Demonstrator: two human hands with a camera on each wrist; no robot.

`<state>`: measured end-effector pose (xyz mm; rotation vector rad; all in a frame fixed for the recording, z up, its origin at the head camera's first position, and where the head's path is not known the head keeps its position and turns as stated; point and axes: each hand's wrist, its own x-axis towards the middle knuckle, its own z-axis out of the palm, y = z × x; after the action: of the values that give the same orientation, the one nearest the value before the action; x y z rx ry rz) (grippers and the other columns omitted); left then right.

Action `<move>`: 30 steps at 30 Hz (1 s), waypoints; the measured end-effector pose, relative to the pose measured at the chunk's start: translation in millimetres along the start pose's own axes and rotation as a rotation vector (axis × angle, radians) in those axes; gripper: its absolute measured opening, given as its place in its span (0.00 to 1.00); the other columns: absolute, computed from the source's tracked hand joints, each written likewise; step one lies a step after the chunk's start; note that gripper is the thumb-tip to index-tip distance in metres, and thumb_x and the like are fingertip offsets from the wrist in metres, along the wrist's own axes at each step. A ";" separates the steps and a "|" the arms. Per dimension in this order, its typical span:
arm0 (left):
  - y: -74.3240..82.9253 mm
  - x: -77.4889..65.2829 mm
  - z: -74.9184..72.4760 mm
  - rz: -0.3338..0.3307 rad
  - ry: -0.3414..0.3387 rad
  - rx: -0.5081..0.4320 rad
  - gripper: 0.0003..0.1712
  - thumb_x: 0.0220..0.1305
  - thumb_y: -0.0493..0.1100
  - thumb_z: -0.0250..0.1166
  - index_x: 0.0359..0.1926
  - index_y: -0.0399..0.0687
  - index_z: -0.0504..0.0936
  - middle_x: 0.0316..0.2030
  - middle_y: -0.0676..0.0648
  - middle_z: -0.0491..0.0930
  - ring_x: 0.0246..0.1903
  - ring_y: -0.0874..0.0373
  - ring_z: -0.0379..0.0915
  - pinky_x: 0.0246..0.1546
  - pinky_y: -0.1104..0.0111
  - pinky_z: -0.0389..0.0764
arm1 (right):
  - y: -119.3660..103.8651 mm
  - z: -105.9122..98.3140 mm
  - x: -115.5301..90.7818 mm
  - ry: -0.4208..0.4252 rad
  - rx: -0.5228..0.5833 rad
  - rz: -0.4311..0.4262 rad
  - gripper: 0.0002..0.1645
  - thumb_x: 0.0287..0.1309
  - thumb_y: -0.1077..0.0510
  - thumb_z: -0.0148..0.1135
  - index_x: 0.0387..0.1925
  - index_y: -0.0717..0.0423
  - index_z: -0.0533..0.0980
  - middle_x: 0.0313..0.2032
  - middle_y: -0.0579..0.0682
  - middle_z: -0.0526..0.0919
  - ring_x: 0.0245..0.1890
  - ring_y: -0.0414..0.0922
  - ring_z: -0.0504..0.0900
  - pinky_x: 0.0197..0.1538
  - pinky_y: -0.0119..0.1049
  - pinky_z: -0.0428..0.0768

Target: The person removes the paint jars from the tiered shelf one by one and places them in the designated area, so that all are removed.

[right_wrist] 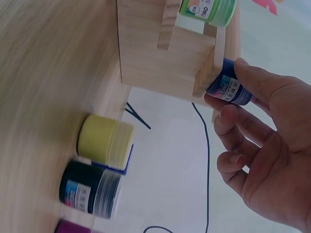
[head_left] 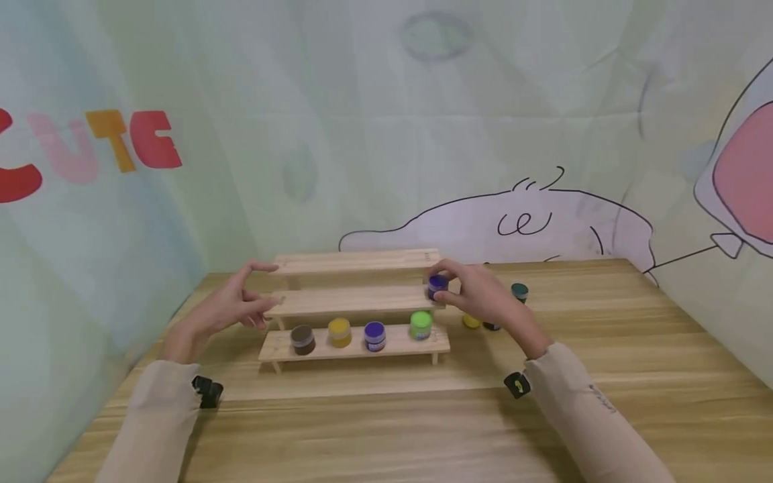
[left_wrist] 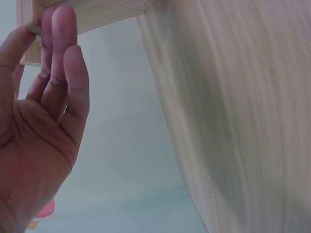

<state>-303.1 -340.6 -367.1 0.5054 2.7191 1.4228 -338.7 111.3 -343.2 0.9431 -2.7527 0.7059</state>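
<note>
My right hand pinches a dark blue paint jar between thumb and fingers, at the right end of the middle step of a wooden three-tier stand. In the right wrist view the jar lies against the board's edge; its label shows. My left hand is at the stand's left end, thumb and index finger spread apart. Seen from the left wrist, its fingertips touch or nearly touch the wooden end. On the lowest step stand a brown jar, a yellow-orange jar, a violet-blue jar and a light green jar.
Right of the stand, partly behind my right hand, more jars stand on the wooden table: a yellow one, a black-looking one, a purple one and a dark green one. A printed cloth hangs behind.
</note>
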 end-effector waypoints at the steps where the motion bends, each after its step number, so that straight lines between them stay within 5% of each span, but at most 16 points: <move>1: 0.7 -0.5 -0.7 0.001 -0.004 -0.001 0.38 0.73 0.43 0.62 0.75 0.46 0.51 0.26 0.37 0.83 0.27 0.37 0.82 0.30 0.50 0.84 | 1.6 -1.6 -1.5 0.002 -0.001 0.004 0.25 0.65 0.51 0.67 0.61 0.49 0.75 0.54 0.58 0.83 0.52 0.57 0.82 0.51 0.53 0.79; 4: 3.2 -0.5 -1.5 -0.002 -0.007 -0.007 0.39 0.73 0.43 0.62 0.75 0.47 0.50 0.27 0.35 0.83 0.26 0.41 0.83 0.30 0.51 0.84 | 9.3 -7.5 -7.8 0.016 0.010 0.016 0.25 0.65 0.52 0.67 0.61 0.50 0.75 0.53 0.59 0.83 0.48 0.55 0.84 0.48 0.52 0.80; 10: 5.6 -0.3 -2.7 -0.002 -0.009 0.002 0.39 0.74 0.42 0.61 0.75 0.48 0.50 0.28 0.34 0.82 0.26 0.42 0.83 0.30 0.52 0.84 | 33.7 -18.0 -20.3 -0.003 0.073 0.045 0.23 0.65 0.54 0.68 0.60 0.50 0.75 0.53 0.61 0.82 0.21 0.43 0.77 0.25 0.39 0.75; 18: 5.1 0.0 -3.8 0.003 -0.016 0.015 0.38 0.74 0.43 0.60 0.75 0.48 0.50 0.27 0.34 0.82 0.27 0.40 0.82 0.30 0.51 0.83 | 74.1 -31.5 -45.8 -0.024 0.136 0.089 0.22 0.66 0.56 0.66 0.60 0.54 0.74 0.56 0.65 0.80 0.43 0.55 0.84 0.40 0.45 0.83; 25: 2.0 -0.4 -2.0 -0.014 -0.027 0.008 0.37 0.74 0.44 0.61 0.75 0.50 0.50 0.27 0.35 0.82 0.28 0.38 0.83 0.33 0.49 0.84 | 103.5 -36.5 -66.3 -0.040 0.194 0.128 0.26 0.66 0.61 0.65 0.62 0.63 0.71 0.53 0.71 0.79 0.28 0.52 0.83 0.31 0.39 0.81; 30: 1.9 -2.0 -1.2 -0.013 -0.029 0.001 0.38 0.75 0.44 0.60 0.75 0.48 0.49 0.27 0.36 0.82 0.28 0.39 0.83 0.32 0.52 0.84 | 116.0 -39.6 -76.2 -0.039 0.206 0.116 0.25 0.66 0.61 0.65 0.60 0.68 0.71 0.50 0.69 0.80 0.28 0.49 0.83 0.30 0.38 0.81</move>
<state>-300.9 -341.1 -365.1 0.5035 2.6956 1.4003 -349.7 251.8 -374.6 0.8462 -2.8288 1.0180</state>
